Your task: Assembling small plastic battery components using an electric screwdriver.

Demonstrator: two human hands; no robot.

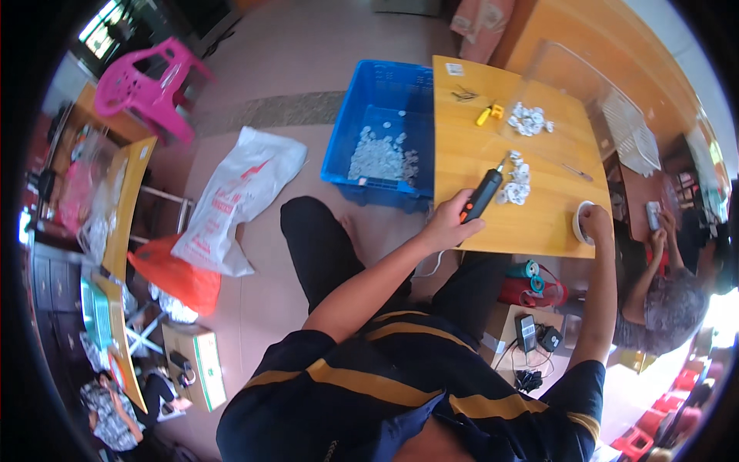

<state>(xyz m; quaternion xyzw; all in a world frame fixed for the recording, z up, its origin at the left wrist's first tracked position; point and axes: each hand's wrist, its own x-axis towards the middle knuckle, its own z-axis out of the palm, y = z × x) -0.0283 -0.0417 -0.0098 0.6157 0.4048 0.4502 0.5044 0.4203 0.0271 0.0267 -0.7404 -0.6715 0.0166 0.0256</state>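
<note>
My left hand point(453, 221) is wrapped round a black cordless screwdriver point(483, 194) with an orange button. Its tip points away from me, at a group of small white plastic parts point(517, 185) on the yellow wooden table point(477, 138). At the table's right edge, the fingers of my right hand point(596, 222) dip into a small white bowl point(579, 219). The bowl's wall and the hand hide the fingertips and whatever they touch. Farther back on the table sits a second group of white parts point(530, 121).
A blue crate point(339, 146) with many small translucent pieces stands left of the table. A yellow tool point(485, 115), dark slim pieces point(464, 94) and a thin metal tool point(577, 172) lie on the tabletop. White sack point(239, 173) on the floor; another person point(666, 296) sits at right.
</note>
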